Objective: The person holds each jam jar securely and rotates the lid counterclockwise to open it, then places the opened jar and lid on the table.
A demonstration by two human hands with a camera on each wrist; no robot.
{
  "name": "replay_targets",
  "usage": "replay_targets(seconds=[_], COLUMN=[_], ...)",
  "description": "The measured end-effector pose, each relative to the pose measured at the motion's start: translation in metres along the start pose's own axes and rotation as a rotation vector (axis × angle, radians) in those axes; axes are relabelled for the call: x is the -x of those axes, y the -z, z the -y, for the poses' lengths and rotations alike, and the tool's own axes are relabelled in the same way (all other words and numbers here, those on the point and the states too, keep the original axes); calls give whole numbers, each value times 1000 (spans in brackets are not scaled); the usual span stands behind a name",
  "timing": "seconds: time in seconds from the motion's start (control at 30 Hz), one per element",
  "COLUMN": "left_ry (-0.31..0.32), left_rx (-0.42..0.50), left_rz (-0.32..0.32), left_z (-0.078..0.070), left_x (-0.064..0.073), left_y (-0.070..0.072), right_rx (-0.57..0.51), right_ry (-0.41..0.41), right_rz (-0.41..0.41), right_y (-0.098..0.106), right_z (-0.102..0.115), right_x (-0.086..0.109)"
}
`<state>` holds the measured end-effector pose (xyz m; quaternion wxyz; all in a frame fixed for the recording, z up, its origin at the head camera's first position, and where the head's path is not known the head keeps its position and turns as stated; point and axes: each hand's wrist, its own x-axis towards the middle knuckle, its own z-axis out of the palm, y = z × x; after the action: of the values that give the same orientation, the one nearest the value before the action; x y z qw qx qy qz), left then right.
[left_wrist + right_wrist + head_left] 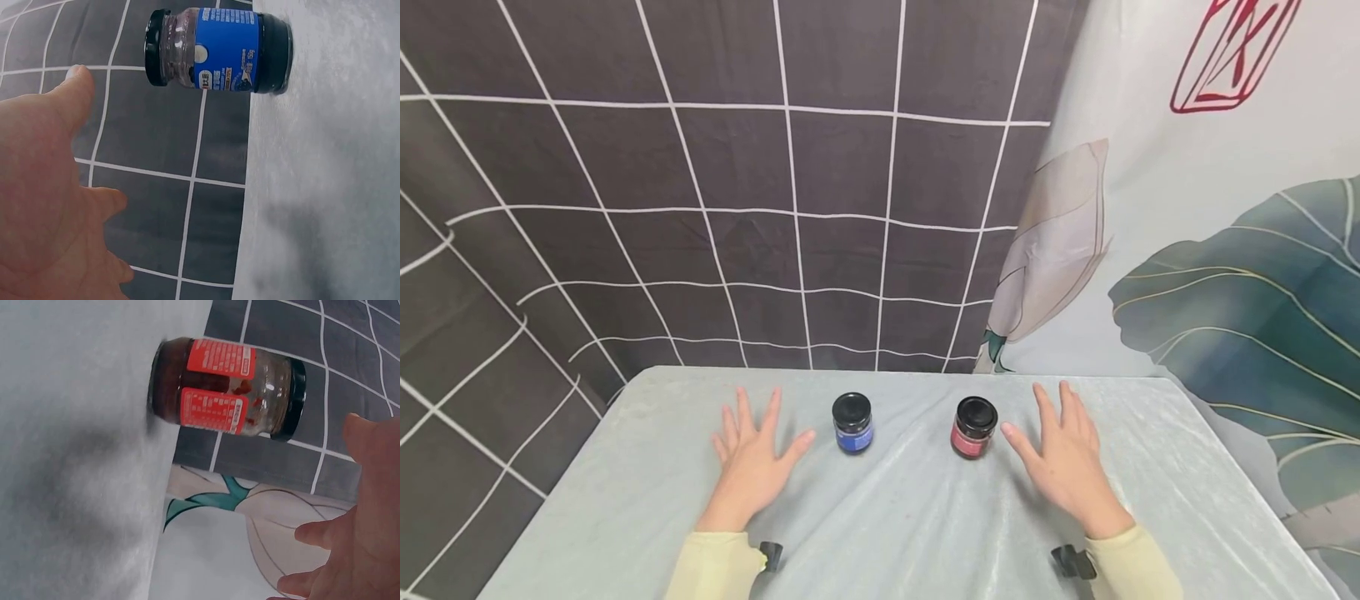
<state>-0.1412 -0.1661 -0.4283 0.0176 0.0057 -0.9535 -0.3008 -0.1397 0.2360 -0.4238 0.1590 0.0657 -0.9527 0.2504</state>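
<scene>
Two small glass jars with black lids stand upright on a table covered with pale grey cloth. The jar with the blue label (853, 423) is left of the middle, its dark contents partly visible through the glass in the left wrist view (226, 53). To the right stands the jar with the red label (973, 427), partly filled with something dark red. My left hand (752, 462) hovers left of the blue-labelled jar, fingers spread, thumb pointing toward it. Beside the red-labelled jar, my right hand (1063, 458) is held with fingers extended, its thumb close to the jar. Both hands hold nothing.
The table (880, 533) ends at a back edge just behind the jars. Behind it hangs a dark curtain with a white grid (842, 167), and a white cloth with a leaf print (1247, 317) hangs at the right. Black straps (1072, 562) sit at the wrists.
</scene>
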Motion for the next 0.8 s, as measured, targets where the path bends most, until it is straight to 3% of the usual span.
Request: replay_targets(seconds=[0.8], left_ry=[-43], left_rx=[33], left_rz=[-3], left_z=[-10], left_x=[-2], left_y=[-12], right_rx=[-45], right_ry=[31], right_rz=[-14], right_y=[-10], right_z=[20], right_x=[-5])
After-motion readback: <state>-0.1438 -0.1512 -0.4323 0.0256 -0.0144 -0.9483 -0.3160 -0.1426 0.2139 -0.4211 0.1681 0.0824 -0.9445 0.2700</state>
